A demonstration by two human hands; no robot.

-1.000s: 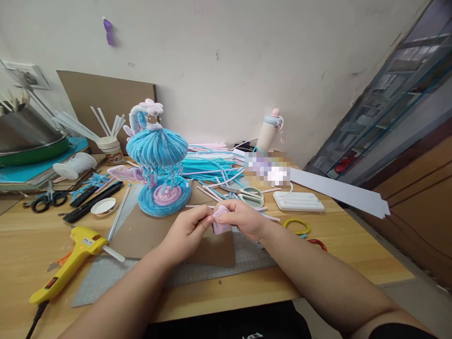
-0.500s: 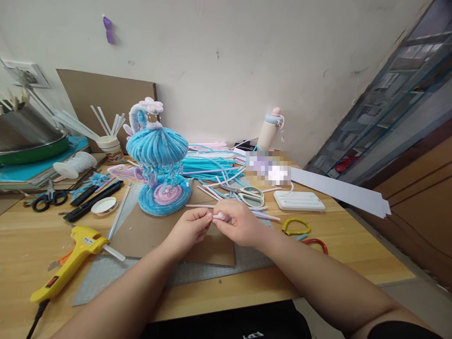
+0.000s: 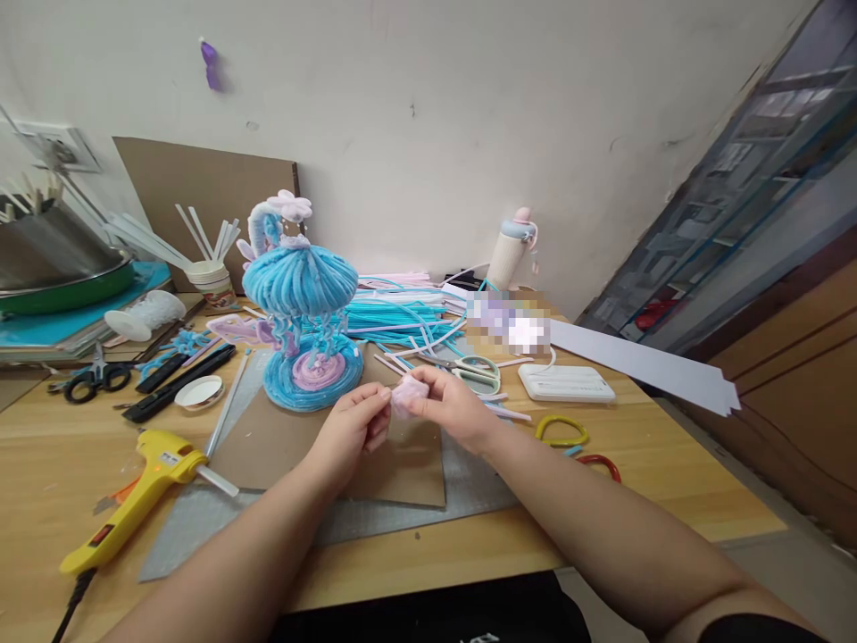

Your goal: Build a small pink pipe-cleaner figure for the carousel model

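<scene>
Between my two hands is a small pale pink piece of fuzzy chenille stem [image 3: 408, 396]; its exact shape is partly covered by fingers. My right hand [image 3: 455, 409] grips it from the right with thumb and fingers. From the left, the thumb and forefinger of my left hand [image 3: 356, 420] pinch at its edge. Both hands are above a brown cardboard sheet [image 3: 402, 473]. Just beyond the left hand stands a blue chenille-stem jellyfish lamp shape [image 3: 300, 281] on a round coiled blue and pink base [image 3: 278, 388].
On the left lie a yellow glue gun [image 3: 127, 500], black scissors [image 3: 98, 375] and a wire spool [image 3: 144, 315]. Behind my hands are blue chenille stems [image 3: 395, 321] and pale green scissors [image 3: 480, 373]. At right are a white power bank [image 3: 566, 383] and yellow-handled pliers [image 3: 562, 430].
The pink piece now shows more fully between my fingers. My left hand has shifted slightly left, and my right hand has opened its grip around the piece a little.
</scene>
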